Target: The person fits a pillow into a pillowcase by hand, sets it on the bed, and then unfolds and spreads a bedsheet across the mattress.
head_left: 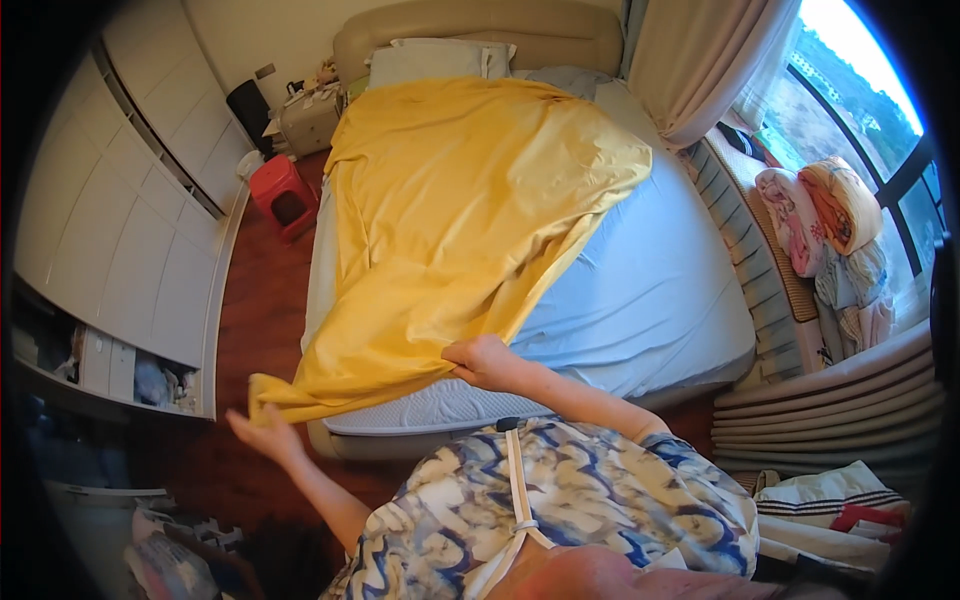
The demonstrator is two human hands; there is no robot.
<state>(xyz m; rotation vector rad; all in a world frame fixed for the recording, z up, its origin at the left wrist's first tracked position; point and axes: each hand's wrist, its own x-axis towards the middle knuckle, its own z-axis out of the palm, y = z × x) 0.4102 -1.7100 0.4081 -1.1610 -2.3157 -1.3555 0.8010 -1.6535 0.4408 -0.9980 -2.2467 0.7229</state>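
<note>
A large yellow sheet (440,200) lies rumpled over the bed, its near end drawn toward the foot's left corner. My right hand (485,362) is closed on its near edge, above the end of the mattress. Beyond the left corner of the bed, my left hand (265,436) is at the sheet's lifted corner, with cloth running down between thumb and fingers. Between the hands the near edge hangs over the mattress end. Pale blue bedding (650,280) shows on the right side, and the white quilted mattress side (430,408) shows below the sheet.
Pillows (440,62) rest against the beige headboard (490,32). Left of the bed stand a red plastic stool (283,195) and a nightstand (312,122), with white wardrobe doors (120,220) beyond. Folded bedding (840,205) is piled by the window at right, near gathered curtains (705,70).
</note>
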